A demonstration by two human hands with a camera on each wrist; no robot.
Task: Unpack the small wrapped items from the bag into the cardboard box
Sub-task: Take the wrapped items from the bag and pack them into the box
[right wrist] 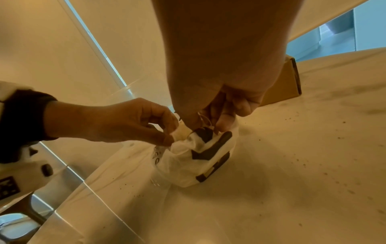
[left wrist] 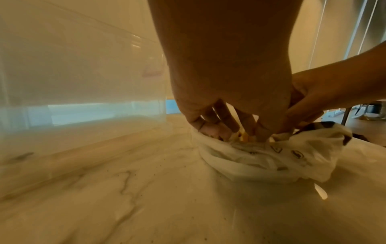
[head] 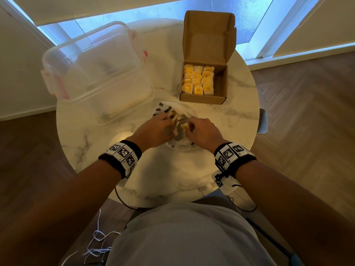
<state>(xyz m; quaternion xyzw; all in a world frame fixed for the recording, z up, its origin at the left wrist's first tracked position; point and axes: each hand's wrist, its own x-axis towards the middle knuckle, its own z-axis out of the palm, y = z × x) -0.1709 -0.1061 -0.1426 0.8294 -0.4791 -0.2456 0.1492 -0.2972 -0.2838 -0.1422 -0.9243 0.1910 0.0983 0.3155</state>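
Both hands work at the mouth of the white bag [head: 177,114]. The left hand [head: 156,129] pinches the rim; the right hand [head: 203,131] appears to pinch a yellow wrapped item [head: 185,127], though its fingers are partly hidden. The cardboard box [head: 204,81] lies beyond the grip, most of its floor covered. Risk: tangled strings may drag out extra items.

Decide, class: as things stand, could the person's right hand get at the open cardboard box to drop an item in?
Probably yes. The cardboard box stands just beyond the right hand and the bag, its lid folded back and its right side unfilled. Nothing lies between them on the table.
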